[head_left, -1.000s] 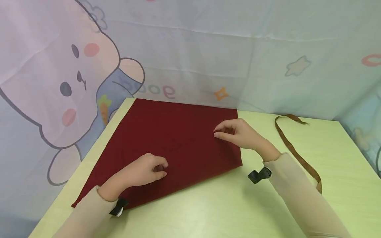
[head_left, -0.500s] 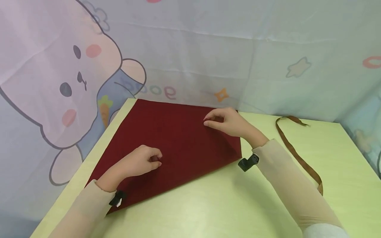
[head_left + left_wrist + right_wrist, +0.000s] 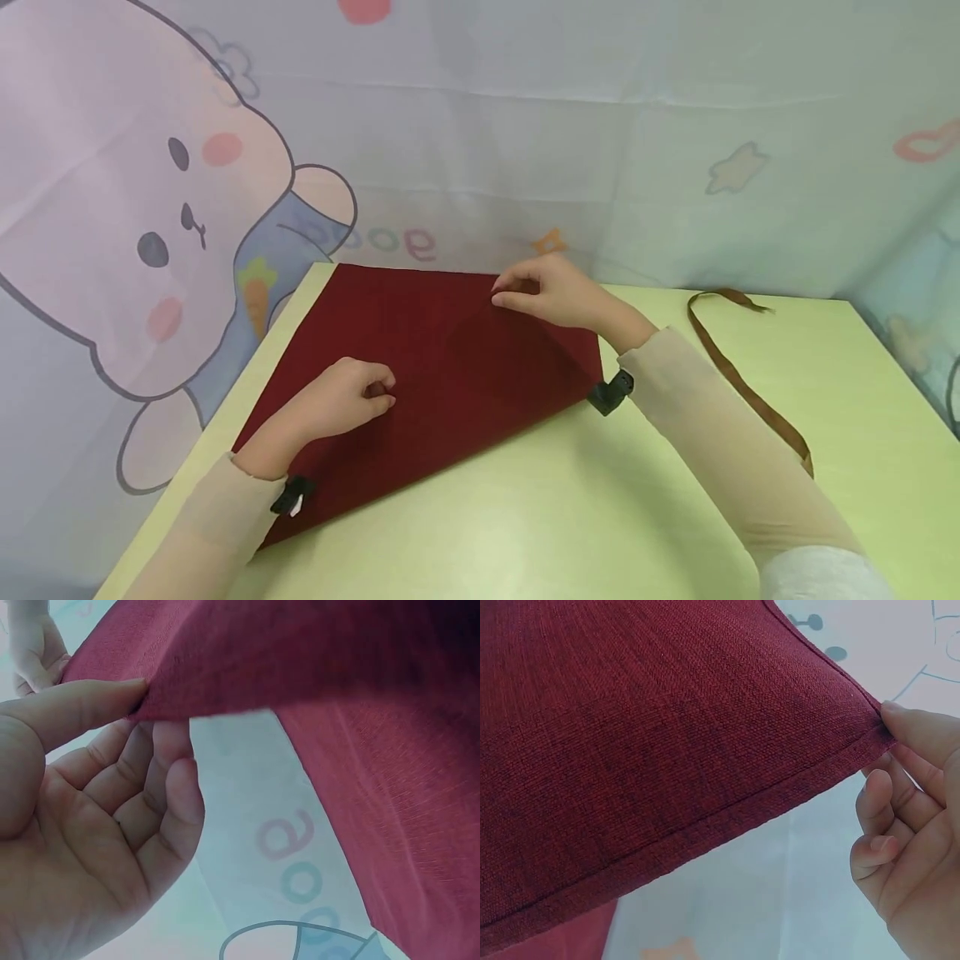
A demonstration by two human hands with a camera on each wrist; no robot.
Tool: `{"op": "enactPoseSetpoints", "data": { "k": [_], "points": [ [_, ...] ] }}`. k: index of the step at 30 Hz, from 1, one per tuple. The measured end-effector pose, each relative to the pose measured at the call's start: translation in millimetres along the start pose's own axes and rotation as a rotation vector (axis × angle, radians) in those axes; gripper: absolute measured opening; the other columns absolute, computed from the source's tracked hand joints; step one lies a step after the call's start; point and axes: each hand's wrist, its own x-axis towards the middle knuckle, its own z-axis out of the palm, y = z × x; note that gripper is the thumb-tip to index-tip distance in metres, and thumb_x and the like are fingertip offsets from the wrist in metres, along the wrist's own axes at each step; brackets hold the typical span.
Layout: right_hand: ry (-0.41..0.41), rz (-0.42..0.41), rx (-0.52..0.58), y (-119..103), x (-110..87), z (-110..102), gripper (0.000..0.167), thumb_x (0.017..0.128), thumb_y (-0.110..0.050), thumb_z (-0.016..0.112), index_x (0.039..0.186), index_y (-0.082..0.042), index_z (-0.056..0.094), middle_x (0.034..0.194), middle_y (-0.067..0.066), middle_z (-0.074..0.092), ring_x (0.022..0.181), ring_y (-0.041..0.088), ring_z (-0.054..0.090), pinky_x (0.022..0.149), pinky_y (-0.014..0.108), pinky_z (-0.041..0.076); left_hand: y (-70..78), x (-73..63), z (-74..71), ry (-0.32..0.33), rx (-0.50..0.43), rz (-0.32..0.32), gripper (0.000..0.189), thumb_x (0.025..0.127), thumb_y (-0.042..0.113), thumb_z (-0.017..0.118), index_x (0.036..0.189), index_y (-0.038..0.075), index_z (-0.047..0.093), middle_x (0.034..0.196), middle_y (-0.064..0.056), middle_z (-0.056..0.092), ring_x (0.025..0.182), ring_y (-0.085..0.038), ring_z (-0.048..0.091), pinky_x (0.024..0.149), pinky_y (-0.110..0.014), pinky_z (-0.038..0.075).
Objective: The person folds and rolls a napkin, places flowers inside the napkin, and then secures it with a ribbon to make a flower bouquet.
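A dark red cloth (image 3: 450, 367) with hemmed edges spreads over the table, its front part lifted and folded back over the rest. My left hand (image 3: 337, 402) pinches one part of its raised edge; in the left wrist view the thumb and forefinger close on the cloth (image 3: 285, 652). Farther right and back, my right hand (image 3: 558, 292) pinches a corner, clearly seen in the right wrist view, where the hemmed cloth (image 3: 675, 742) stretches away from the thumb. The other fingers of both hands are loosely curled. The lifted edge between the hands blends into the cloth below.
A brown ribbon (image 3: 738, 379) lies in a curve on the right side of the pale green table (image 3: 525, 517). Behind and left hangs a printed curtain (image 3: 480, 150) with a cartoon bear, close to the table's back edge.
Both hands have moved back and to the left, carrying the pinched cloth edge; the right hand has gone farther. The cloth's front fold has shifted with them. The ribbon stays put.
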Motion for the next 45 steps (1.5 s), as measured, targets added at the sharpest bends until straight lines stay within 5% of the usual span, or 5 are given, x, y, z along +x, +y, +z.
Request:
{"op": "enactPoseSetpoints", "data": {
  "k": [13, 20, 28, 35, 45],
  "points": [
    [0.032, 0.003, 0.026, -1.7, 15.6, 1.1, 0.016, 0.089, -0.016, 0.070, 0.100, -0.006, 0.074, 0.091, 0.003, 0.072, 0.078, 0.015, 0.056, 0.074, 0.028, 0.044, -2.1, 6.2, -9.3, 0.009, 0.003, -0.007, 0.007, 0.085, 0.002, 0.065, 0.092, -0.001, 0.066, 0.080, -0.005, 0.065, 0.069, -0.014, 0.055, 0.064, -0.030, 0.047],
    [0.031, 0.044, 0.038, 1.2, 21.7, -0.3, 0.017, 0.089, -0.018, 0.069, 0.101, -0.007, 0.074, 0.088, 0.003, 0.071, 0.072, 0.016, 0.053, 0.068, 0.027, 0.042, 1.9, 30.8, -11.3, 0.029, -0.026, 0.017, 0.010, 0.087, 0.003, 0.065, 0.095, -0.002, 0.067, 0.088, -0.010, 0.067, 0.077, -0.019, 0.059, 0.070, -0.034, 0.048],
    [0.014, 0.096, 0.035, 2.9, 27.0, 1.6, 0.021, 0.091, -0.022, 0.068, 0.105, -0.008, 0.073, 0.098, 0.005, 0.071, 0.084, 0.018, 0.058, 0.077, 0.031, 0.045, 14.8, 60.5, -11.8, 0.107, -0.075, -0.004, 0.021, 0.089, 0.007, 0.064, 0.106, -0.005, 0.067, 0.099, -0.016, 0.069, 0.091, -0.027, 0.064, 0.080, -0.042, 0.052],
    [0.004, 0.123, 0.040, 4.1, 30.7, 1.4, 0.022, 0.091, -0.023, 0.067, 0.107, -0.008, 0.072, 0.103, 0.006, 0.071, 0.090, 0.019, 0.058, 0.079, 0.032, 0.045, 24.4, 82.2, -10.0, 0.195, -0.131, 0.010, 0.019, 0.090, 0.010, 0.064, 0.104, -0.001, 0.069, 0.095, -0.012, 0.070, 0.086, -0.023, 0.064, 0.077, -0.039, 0.051],
    [-0.003, 0.122, 0.045, 5.7, 34.9, 6.6, 0.022, 0.092, -0.024, 0.067, 0.106, -0.009, 0.073, 0.102, 0.005, 0.071, 0.089, 0.018, 0.059, 0.080, 0.032, 0.046, 29.3, 101.7, -9.2, 0.235, -0.172, -0.021, 0.021, 0.092, 0.012, 0.063, 0.108, 0.000, 0.069, 0.098, -0.013, 0.070, 0.088, -0.025, 0.063, 0.080, -0.039, 0.051]
  ]
}}
